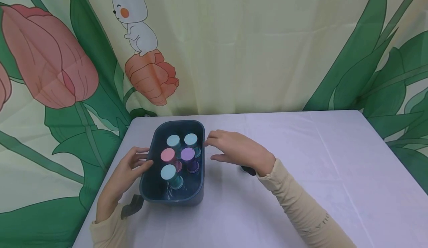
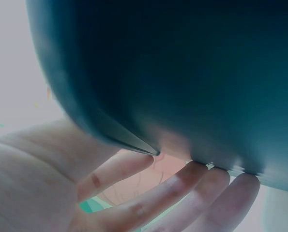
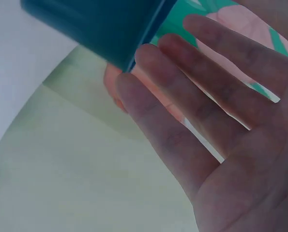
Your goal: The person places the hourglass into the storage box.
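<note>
A dark blue rectangular bin [image 1: 198, 197] with rounded corners stands on the table. In it are several spool-shaped pieces with round flat tops: light blue ones like the nearest piece [image 1: 168, 172], a pink one [image 1: 168, 155] and a purple one [image 1: 188, 154]. My left hand [image 1: 128, 170] is at the bin's left side, thumb at the rim. The left wrist view shows its extended fingertips [image 2: 240, 186] against the outer wall. My right hand [image 1: 239, 149] holds nothing; its straight, spread fingers [image 3: 158, 116] reach close to the bin's right side.
A white cloth covers the table [image 1: 301, 203], with its far edge just beyond the bin. Behind hangs a curtain [image 1: 250, 54] printed with tulips, leaves and a rabbit on a carrot. Dark bands, such as the left one [image 1: 132, 206], sit at both wrists.
</note>
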`<state>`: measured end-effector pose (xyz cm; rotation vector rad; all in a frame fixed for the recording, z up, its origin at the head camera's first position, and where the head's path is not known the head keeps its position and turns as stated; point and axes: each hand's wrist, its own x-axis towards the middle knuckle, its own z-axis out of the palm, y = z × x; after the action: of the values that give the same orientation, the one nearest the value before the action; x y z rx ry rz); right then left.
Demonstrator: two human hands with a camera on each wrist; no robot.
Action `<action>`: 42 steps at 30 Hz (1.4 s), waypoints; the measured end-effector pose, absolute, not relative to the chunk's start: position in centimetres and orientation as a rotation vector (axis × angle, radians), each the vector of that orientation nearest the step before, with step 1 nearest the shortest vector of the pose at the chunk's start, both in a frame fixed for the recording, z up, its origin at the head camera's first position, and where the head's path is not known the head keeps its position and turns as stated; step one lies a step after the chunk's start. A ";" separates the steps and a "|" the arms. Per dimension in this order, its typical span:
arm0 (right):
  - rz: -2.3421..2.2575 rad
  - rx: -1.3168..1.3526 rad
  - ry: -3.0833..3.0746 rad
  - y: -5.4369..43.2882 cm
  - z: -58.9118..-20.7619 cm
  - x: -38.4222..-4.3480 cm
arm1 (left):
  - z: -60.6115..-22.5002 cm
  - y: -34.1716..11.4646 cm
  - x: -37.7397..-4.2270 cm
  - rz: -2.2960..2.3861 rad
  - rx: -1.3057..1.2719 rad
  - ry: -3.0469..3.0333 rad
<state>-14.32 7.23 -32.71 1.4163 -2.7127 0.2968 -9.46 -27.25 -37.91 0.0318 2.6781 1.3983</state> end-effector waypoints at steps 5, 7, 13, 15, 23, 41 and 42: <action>0.342 1.380 -2.725 8.6 -33.3 -14.4 | -37.9 -27.2 -9.5 1.396 0.022 2.677; 0.359 1.365 -2.733 9.1 -33.5 -14.4 | -37.9 -27.2 -9.5 1.398 0.022 2.675; 0.366 1.281 -2.799 10.5 -34.1 -14.4 | -37.9 -27.3 -9.5 1.398 0.027 2.677; 0.378 1.245 -2.823 11.0 -34.3 -14.4 | -37.9 -27.2 -9.5 1.397 0.030 2.678; 0.429 1.145 -2.865 12.7 -35.3 -14.4 | -37.9 -27.3 -9.5 1.401 0.044 2.676; 0.567 1.045 -2.933 15.1 -37.2 -14.4 | -38.0 -27.2 -9.4 1.398 0.048 2.687; 0.573 1.041 -2.937 15.1 -37.3 -14.4 | -38.0 -27.2 -9.4 1.397 0.046 2.687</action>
<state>-14.42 15.12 -37.28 1.0414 -2.9373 0.5730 -9.40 -27.23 -37.97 0.0464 2.6866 1.3967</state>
